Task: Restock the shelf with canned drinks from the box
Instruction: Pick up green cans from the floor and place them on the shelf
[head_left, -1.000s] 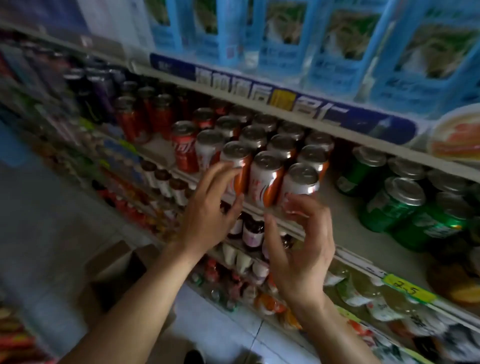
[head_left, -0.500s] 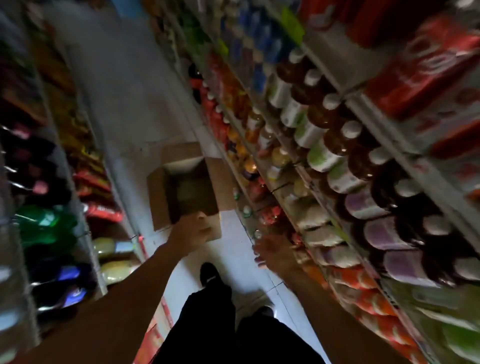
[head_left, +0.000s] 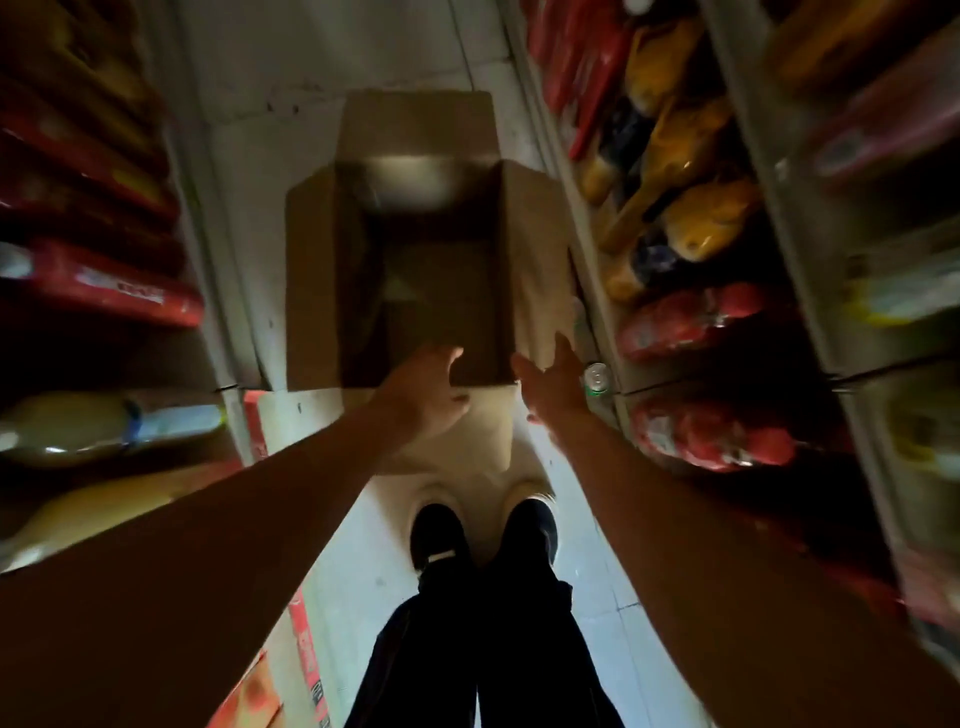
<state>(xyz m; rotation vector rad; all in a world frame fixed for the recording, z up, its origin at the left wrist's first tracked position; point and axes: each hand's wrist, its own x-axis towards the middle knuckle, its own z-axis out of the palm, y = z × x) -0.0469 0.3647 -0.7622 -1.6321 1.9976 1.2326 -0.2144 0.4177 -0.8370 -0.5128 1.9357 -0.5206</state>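
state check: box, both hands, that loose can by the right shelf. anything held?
cardboard box: on the floor, flaps open, inside dark, contents unclear
left hand: over the box's near edge, fingers loosely extended, holds nothing
right hand: over the near right flap, fingers spread, holds nothing
can: upright on the floor by the right shelf base, beside the right hand; contact unclear

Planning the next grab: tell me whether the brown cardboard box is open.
Open: the brown cardboard box has its flaps spread, dark interior exposed.

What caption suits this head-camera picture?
Both hands, left hand and right hand, reach toward the open cardboard box on the aisle floor.
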